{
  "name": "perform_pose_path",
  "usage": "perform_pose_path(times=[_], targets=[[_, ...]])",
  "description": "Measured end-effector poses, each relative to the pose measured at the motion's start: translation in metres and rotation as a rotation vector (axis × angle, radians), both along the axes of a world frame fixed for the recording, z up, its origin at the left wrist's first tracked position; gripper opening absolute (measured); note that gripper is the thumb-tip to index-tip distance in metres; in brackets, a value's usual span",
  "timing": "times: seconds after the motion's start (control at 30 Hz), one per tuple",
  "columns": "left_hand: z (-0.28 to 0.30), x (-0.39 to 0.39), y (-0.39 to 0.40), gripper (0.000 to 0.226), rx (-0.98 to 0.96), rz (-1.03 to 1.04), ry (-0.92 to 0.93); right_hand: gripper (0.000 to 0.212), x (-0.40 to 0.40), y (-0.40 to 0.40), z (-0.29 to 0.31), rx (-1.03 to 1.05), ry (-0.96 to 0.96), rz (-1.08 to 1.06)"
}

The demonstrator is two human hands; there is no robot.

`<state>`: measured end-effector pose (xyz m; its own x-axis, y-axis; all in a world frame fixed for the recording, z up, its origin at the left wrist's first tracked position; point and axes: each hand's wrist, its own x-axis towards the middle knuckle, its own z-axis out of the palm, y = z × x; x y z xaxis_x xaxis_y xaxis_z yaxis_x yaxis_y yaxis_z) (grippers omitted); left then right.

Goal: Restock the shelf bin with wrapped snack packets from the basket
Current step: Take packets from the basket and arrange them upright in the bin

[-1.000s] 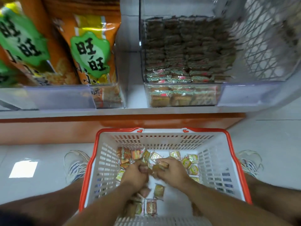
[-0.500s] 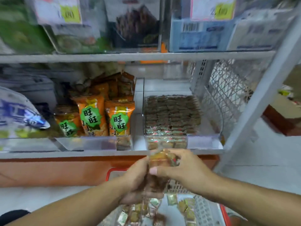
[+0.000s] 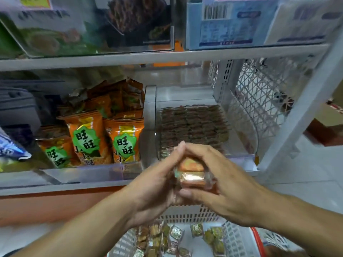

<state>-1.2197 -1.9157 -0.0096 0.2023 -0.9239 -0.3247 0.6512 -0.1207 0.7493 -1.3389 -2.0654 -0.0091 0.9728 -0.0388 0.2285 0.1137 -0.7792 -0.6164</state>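
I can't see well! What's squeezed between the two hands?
In the head view, a stack of clear-wrapped orange snack packets sits between the left hand and right hand.

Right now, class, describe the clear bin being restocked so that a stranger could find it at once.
Start at the lower shelf of the white rack. Pass the orange snack bags on its left; the clear bin sits to their right, beside the wire mesh side panel. Unlike its neighbours, it holds tight rows of small brown wrapped packets.

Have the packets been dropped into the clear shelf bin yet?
No. Both the left hand and right hand hold the stack of packets in front of the clear shelf bin, not inside it.
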Motion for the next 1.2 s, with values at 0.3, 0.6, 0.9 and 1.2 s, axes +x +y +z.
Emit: perform_pose_path(times=[0.3,0.6,0.9,1.2], targets=[[0.0,0.004,-0.006,0.039,-0.01,0.187,-0.136,0.035,-0.007,0.01,0.004,0.256,-0.227,-0.299],[-0.008,-0.006,-0.006,0.043,0.093,0.404,-0.305,0.039,-0.011,0.004,0.002,1.1,0.083,-0.267],[-0.008,-0.019,-0.006,0.043,0.058,0.426,-0.357,0.025,-0.013,0.012,0.007,1.077,0.232,-0.238],[-0.004,-0.014,-0.007,0.042,0.065,0.508,-0.34,0.032,-0.01,0.001,0.014,1.205,0.219,-0.173]])
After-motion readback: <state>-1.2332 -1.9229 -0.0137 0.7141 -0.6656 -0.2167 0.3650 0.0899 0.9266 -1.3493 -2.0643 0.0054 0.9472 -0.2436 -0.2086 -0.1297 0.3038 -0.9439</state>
